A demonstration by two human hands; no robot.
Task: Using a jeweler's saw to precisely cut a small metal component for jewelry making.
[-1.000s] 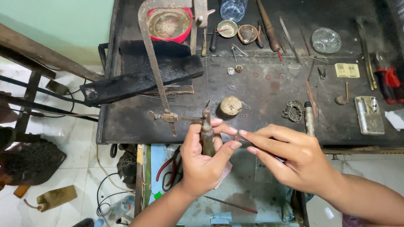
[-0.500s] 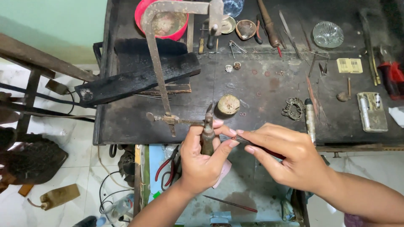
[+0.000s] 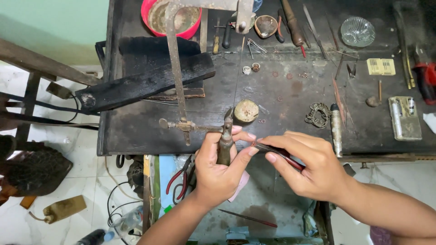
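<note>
My left hand (image 3: 219, 168) grips the dark handle of a jeweller's saw (image 3: 225, 144), whose metal frame (image 3: 175, 63) rises over the black workbench (image 3: 136, 129). My right hand (image 3: 309, 165) holds slim tweezers (image 3: 272, 151) between thumb and fingers. The tweezers' tip meets my left fingertips at a tiny ring-like piece (image 3: 253, 143), too small to make out clearly. Both hands hover just in front of the bench's front edge.
On the bench lie a charred wooden block (image 3: 145, 81), a red bowl (image 3: 175, 18), a round disc (image 3: 246, 111), a filigree ornament (image 3: 318, 114), a glass dish (image 3: 358, 31), files and small tools. Red-handled pliers (image 3: 179, 179) rest in the tray below.
The view has shifted down slightly. My right hand has drawn the tweezers in until their tip meets my left fingertips. My left hand keeps hold of the saw handle.
</note>
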